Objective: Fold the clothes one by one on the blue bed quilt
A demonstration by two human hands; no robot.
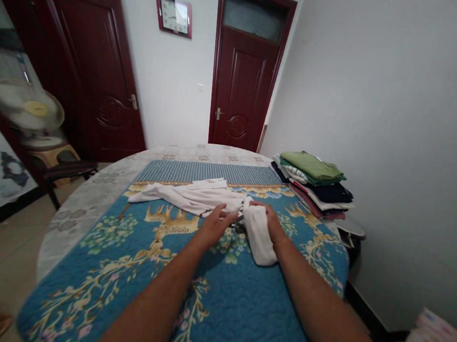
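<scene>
A white shirt (195,196) with some dark print lies bunched across the blue patterned quilted cover (132,284). Its narrow end stretches out to the left, and a folded-over part hangs toward me on the right. My right hand (270,221) grips the shirt at that right fold, fingers over its top edge. Close to the shirt's middle is my left hand (215,227), thumb and fingers apart, fingertips touching the cloth by the dark print. Some of the print is hidden by the fingers and folds.
Folded clothes (315,180) are stacked at the table's back right, a green one on top. A pale patterned tablecloth (79,206) shows around the cover. A fan (28,105) and a stool (68,171) stand at left; a white wall (376,109) borders the right.
</scene>
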